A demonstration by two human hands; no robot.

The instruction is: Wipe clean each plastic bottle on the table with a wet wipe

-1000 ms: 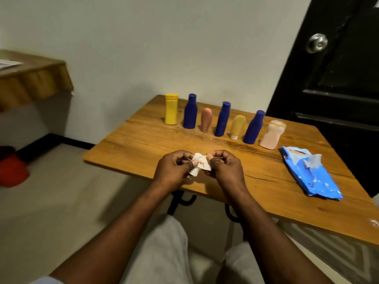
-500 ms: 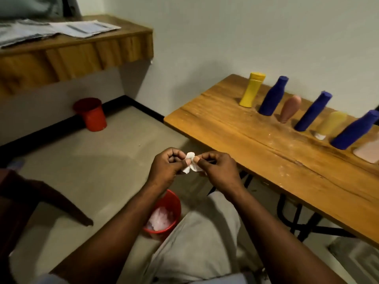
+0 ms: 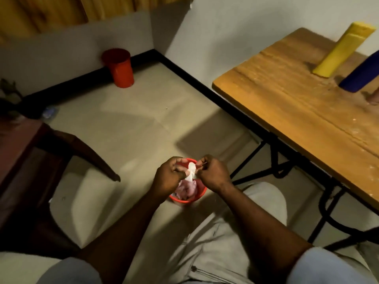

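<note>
Both hands are held together low in the near middle of the scene, over the floor and well left of the table (image 3: 287, 103). The left hand (image 3: 170, 177) and right hand (image 3: 211, 174) each have their fingers curled in, and between them they pinch a small white wipe (image 3: 191, 171), which hangs crumpled from the fingertips. The wipe sits directly above a small red bin (image 3: 184, 200) on the floor; whether it touches the contents cannot be told. The bin holds a heap of crumpled pale pink wipes (image 3: 187, 190), and the hands cover part of its rim. The person's knee (image 3: 256, 201) in light trousers is just right of the bin, and pale blue sleeves (image 3: 328, 265) show at the near edge. On the far right the wooden table stands on black metal legs (image 3: 274, 158). At its far end a yellow bottle (image 3: 344, 50) stands upright, with a blue bottle (image 3: 361, 74) just beside it on the right, cut off by the frame; a sliver of a pinkish bottle (image 3: 374, 98) shows at the right edge. The hands are well apart from all three. A second, taller red bin (image 3: 120, 68) stands on the floor against the far wall. A dark wooden chair (image 3: 61, 144) with a pale cushion (image 3: 86, 201) fills the near left, and a wooden shelf (image 3: 61, 11) runs along the far left.
</note>
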